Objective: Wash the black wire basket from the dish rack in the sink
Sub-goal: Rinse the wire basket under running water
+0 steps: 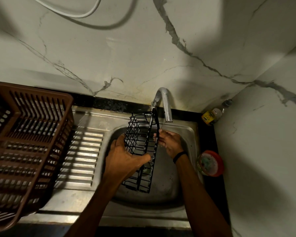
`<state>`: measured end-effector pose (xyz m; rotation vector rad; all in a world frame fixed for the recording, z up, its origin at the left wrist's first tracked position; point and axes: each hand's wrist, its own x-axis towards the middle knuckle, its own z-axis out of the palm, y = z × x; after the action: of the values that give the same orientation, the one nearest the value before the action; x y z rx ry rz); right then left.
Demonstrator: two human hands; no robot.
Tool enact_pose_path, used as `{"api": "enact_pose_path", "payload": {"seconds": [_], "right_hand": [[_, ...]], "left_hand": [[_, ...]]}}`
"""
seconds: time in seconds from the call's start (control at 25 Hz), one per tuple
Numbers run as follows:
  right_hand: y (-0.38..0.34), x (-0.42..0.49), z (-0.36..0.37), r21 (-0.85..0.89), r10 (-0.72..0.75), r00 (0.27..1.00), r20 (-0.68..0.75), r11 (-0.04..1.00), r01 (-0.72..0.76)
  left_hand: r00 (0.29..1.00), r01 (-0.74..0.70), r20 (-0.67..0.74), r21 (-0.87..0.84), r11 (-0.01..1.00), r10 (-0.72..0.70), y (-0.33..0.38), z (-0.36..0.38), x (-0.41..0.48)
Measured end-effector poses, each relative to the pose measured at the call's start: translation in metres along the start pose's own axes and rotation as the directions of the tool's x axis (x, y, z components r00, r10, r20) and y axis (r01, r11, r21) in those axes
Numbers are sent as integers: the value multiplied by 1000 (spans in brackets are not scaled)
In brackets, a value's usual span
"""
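Black wire basket [142,143] is tilted on end over the sink [166,183] bowl, top near the tap [164,104], water running. Left hand [125,159] grips its lower left side, thumb across the wires. Right hand [169,142] pinches the right edge under the stream. Brown dish rack [24,142] on the counter's left, small bottle [214,114] in the back right corner.

I see a small bottle [213,115] in the corner, a round red tub [211,163] nearer me, and a white cord [85,15] on the wall [143,48].
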<state>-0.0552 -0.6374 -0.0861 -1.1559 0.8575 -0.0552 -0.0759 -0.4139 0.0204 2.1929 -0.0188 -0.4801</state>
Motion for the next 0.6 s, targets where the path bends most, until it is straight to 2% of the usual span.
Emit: {"api": "enact_pose_path", "payload": {"seconds": [0.6], "right_hand": [[-1, 3, 2, 4, 13, 1000, -17, 1000, -13]], "left_hand": [[1000, 3, -23, -10, 1000, -3, -4, 3, 3]]}}
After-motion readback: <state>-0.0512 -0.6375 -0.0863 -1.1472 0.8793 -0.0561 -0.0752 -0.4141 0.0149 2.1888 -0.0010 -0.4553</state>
